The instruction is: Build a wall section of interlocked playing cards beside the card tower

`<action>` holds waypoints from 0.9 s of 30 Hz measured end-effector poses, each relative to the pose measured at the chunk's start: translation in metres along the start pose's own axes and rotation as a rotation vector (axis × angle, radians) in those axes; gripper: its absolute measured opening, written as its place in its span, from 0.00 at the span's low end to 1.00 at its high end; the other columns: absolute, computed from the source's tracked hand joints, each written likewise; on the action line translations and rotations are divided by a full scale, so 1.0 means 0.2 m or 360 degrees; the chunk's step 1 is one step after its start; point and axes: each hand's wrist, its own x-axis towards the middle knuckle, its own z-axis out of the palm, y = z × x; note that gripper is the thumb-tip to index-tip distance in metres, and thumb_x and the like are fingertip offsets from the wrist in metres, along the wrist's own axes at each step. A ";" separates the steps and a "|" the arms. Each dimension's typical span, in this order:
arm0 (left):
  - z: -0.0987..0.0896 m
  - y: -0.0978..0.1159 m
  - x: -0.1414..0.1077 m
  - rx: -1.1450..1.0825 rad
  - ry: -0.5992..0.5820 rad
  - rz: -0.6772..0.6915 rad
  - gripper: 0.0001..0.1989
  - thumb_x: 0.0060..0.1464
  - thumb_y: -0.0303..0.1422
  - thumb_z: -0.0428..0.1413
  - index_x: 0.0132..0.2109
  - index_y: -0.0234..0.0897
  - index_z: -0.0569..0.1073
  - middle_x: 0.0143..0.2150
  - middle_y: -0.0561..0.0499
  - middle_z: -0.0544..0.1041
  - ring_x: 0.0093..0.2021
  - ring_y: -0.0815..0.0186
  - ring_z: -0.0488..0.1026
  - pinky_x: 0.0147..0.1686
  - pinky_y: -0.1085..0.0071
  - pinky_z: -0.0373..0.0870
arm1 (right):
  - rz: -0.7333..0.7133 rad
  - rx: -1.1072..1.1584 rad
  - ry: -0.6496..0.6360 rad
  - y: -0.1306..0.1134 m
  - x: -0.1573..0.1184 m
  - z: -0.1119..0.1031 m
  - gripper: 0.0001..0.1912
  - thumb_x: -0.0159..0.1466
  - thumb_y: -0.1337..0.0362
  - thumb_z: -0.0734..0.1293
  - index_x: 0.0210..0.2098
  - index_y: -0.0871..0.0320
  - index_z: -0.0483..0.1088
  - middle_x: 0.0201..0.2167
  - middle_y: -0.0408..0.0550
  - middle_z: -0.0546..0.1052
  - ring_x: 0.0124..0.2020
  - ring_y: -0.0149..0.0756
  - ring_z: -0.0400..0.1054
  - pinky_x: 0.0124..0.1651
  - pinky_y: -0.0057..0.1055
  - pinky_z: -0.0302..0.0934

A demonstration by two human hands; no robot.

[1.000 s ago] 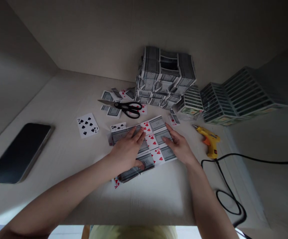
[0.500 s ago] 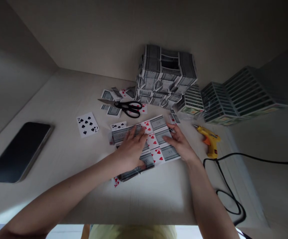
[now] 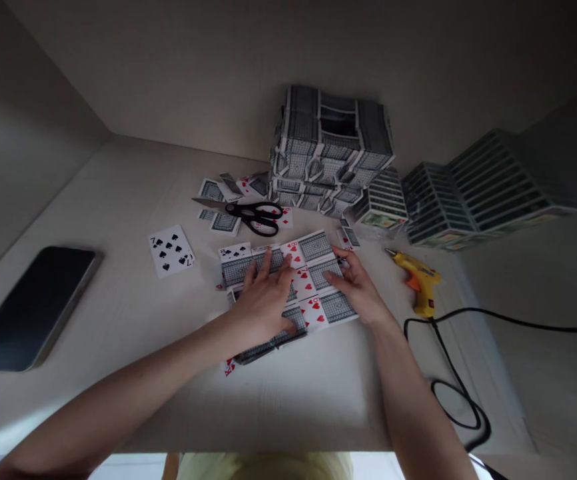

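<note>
A flat panel of joined playing cards (image 3: pixel 338 307) lies on the table, mostly patterned backs with a column of hearts showing. My left hand (image 3: pixel 263 303) rests on it with fingers spread, covering part of its left half. At the panel's right edge, my right hand (image 3: pixel 356 283) grips it, thumb on top and the other fingers at or under the edge. A spade card (image 3: pixel 235 252) sticks out at the upper left, and a king card (image 3: pixel 229 367) pokes out at the lower left.
Behind stands a card structure (image 3: pixel 331 143). Black scissors (image 3: pixel 253 212) lie over loose cards. A seven of spades (image 3: pixel 171 251) and a phone (image 3: pixel 33 307) are left. At right are a yellow glue gun (image 3: pixel 421 283), its black cord (image 3: pixel 508 323) and striped card stacks (image 3: pixel 498 187).
The view has shifted slightly, moving most things a little to the left. Both hands keep nearly the same places on the card panel.
</note>
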 end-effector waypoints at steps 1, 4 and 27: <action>0.00 0.00 0.00 -0.0002 0.0012 0.0000 0.45 0.34 0.37 0.65 0.59 0.36 0.53 0.66 0.40 0.48 0.65 0.45 0.27 0.60 0.44 0.36 | -0.0004 -0.0007 0.0009 0.00 0.00 0.00 0.27 0.53 0.60 0.69 0.51 0.50 0.57 0.40 0.46 0.74 0.31 0.36 0.70 0.30 0.32 0.65; 0.01 0.00 0.00 -0.0005 0.0044 0.0001 0.45 0.34 0.36 0.65 0.59 0.37 0.53 0.66 0.40 0.48 0.66 0.44 0.29 0.60 0.44 0.37 | -0.0006 -0.0041 0.0008 0.02 0.01 0.00 0.27 0.54 0.59 0.68 0.51 0.50 0.57 0.41 0.46 0.74 0.31 0.35 0.70 0.30 0.32 0.65; -0.03 -0.01 -0.02 0.0280 0.0025 0.0033 0.49 0.38 0.51 0.60 0.62 0.31 0.52 0.67 0.37 0.43 0.66 0.48 0.37 0.62 0.54 0.45 | -0.0068 -0.0101 0.0053 0.03 0.01 0.01 0.30 0.55 0.59 0.68 0.56 0.49 0.58 0.48 0.46 0.73 0.44 0.41 0.70 0.42 0.38 0.68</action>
